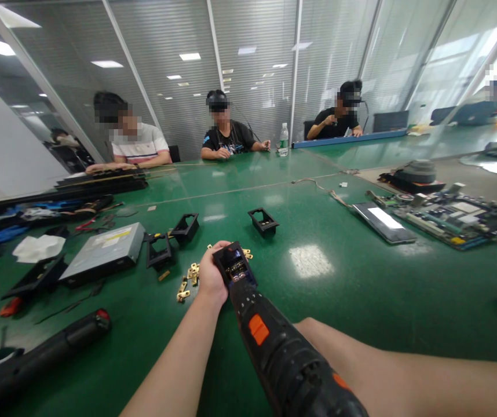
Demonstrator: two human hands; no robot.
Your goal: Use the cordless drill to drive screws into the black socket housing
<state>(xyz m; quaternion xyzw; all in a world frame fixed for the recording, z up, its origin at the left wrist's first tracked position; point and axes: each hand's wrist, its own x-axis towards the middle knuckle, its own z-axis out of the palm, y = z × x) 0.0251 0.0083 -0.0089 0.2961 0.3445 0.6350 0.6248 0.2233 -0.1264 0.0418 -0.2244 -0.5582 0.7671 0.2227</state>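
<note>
Power driver (274,347), black with orange controls, fills the near middle, its tip reaching into the held black frame (252,272); whether it meets anything inside is hidden. The right hand (320,336) grips the driver from the right, its fingers out of sight behind the body. Below spreads the green desk (405,301), with a circuit board (463,214) far right, a disc drive (107,249) left and a phone (383,223) right.

The left hand (214,272) is closed on the held black frame's left side, keeping it tilted above the middle of the desk. Work looks partway along: metal pieces show inside that frame, and the right-hand frame (267,230) also has small metal pieces in it. How complete the two left-hand frames (192,233) are, I cannot tell. Smallest, the brass tabs (193,272) lie loose beside the left hand, not fitted to anything.
</note>
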